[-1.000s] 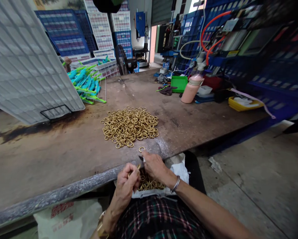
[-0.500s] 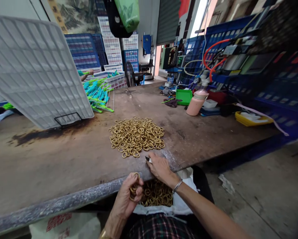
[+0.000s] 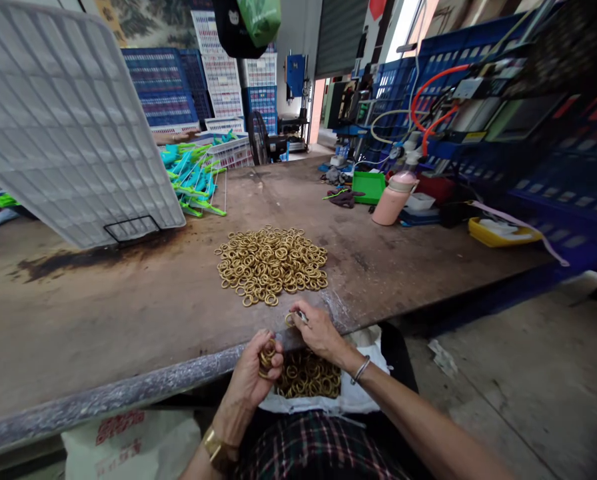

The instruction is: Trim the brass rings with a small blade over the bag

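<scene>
tabletop bears heaped rings, sack holds more; left hand clutches several, right hand a tool and perhaps one (blurry).

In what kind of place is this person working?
Probably a small factory or workshop: there is a heap of brass-coloured rings on the worn table, stacked plastic crates behind, and a machine with orange hoses.

Left grip half-hides gold-coloured metal rings; right grip mostly covers a small pale tool; beyond the left grip, a white ribbed plastic crate runs off-frame!
</scene>
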Demonstrator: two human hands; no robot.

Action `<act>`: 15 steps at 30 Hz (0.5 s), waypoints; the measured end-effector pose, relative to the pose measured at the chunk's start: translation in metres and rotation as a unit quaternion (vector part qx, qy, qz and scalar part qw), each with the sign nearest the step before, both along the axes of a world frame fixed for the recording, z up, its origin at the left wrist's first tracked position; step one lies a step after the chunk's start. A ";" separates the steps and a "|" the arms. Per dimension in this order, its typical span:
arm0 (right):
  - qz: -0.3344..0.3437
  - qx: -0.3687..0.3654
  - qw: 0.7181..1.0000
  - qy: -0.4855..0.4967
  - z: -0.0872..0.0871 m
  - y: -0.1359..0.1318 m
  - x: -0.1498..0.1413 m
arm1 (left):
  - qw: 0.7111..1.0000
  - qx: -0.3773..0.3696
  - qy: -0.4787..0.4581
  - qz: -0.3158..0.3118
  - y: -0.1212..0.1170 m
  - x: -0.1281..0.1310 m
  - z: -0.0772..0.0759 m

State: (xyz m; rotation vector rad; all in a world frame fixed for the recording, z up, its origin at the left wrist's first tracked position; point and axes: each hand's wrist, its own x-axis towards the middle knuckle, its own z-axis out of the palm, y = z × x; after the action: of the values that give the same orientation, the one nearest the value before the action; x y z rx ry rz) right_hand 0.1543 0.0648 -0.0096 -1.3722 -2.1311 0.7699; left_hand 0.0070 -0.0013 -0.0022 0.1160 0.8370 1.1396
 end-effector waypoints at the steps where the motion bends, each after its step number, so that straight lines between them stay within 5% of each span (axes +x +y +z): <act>1: 0.006 -0.006 1.000 0.030 0.002 -0.002 -0.001 | 1.000 0.002 -0.001 -0.003 0.000 0.000 0.001; 15: 0.074 0.044 0.993 0.081 0.009 -0.018 -0.011 | 0.990 0.053 0.129 0.023 0.002 0.010 -0.002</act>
State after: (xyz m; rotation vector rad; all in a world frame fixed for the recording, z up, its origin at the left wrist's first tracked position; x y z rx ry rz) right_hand 0.1432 0.0467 -0.0006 -1.0777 -2.1281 0.8054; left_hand 0.0172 0.0005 -0.0042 0.3399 1.0118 1.2295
